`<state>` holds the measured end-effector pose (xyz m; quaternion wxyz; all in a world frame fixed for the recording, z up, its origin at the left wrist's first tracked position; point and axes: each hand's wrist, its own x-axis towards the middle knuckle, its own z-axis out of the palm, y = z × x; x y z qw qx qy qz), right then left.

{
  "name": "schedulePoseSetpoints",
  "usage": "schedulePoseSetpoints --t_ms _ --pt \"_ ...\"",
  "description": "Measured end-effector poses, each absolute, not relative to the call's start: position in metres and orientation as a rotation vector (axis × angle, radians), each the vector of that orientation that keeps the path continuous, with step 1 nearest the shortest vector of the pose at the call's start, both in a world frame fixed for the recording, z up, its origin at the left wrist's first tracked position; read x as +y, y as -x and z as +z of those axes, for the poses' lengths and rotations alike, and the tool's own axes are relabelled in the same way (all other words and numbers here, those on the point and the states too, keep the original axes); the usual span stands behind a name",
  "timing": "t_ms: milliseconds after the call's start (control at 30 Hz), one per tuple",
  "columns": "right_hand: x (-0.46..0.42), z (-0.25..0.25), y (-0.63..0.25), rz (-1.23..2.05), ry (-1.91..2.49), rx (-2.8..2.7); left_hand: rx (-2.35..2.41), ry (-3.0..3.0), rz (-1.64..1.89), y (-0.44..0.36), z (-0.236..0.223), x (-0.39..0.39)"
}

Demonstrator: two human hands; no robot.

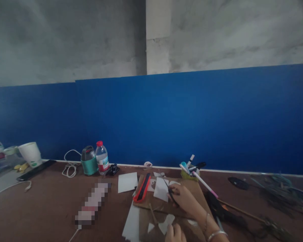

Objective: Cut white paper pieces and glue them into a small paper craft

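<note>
My right hand [185, 200] is closed around what look like dark scissors [172, 196], the thin tips pointing away from me over a white paper square [162, 189]. Low in the view and cut off by the frame edge is my left hand [176, 234], its fingers curled at a cut piece of white paper [166, 223]. Both hands are over a brown cardboard sheet [146, 223]. A small paper scrap [150, 228] and a thin strip [153, 213] lie beside the left hand. An orange-and-black utility knife [142, 189] rests left of the paper square.
Another white sheet [127, 182] lies to the left. A pen holder [189, 173] with pens stands behind the right hand, and a dark glue-gun-like tool [223, 211] lies right. A water bottle [102, 158], a teal container [89, 163] and a paper cup [30, 154] line the blue partition [151, 117].
</note>
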<state>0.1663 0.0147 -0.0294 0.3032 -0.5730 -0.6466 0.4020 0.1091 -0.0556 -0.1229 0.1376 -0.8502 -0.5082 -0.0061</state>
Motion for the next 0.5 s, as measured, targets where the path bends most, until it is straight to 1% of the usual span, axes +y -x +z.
schedulePoseSetpoints --t_ms 100,200,300,367,400,467,500 --pt "0.016 -0.031 -0.168 0.971 1.544 -1.795 -1.48 2.444 -0.156 -0.103 -0.126 -0.061" --pt "0.017 -0.031 -0.168 0.946 1.56 -1.81 -1.432 2.501 -0.266 -0.084 -0.123 -0.064" --pt "0.018 -0.035 -0.167 0.946 1.554 -1.795 -1.201 2.561 -0.452 -0.061 -0.109 -0.061" --pt "0.019 -0.039 -0.167 0.957 1.534 -1.772 -1.139 2.581 -0.461 -0.043 -0.088 -0.058" --pt "0.02 -0.041 -0.167 0.969 1.519 -1.759 -1.12 2.62 -0.413 -0.033 -0.074 -0.058" --pt "0.022 -0.045 -0.168 1.015 1.485 -1.733 -1.02 2.781 -0.299 -0.011 -0.039 -0.059" --pt "0.022 -0.046 -0.169 1.05 1.466 -1.714 -1.045 2.833 -0.288 0.0 -0.02 -0.061"
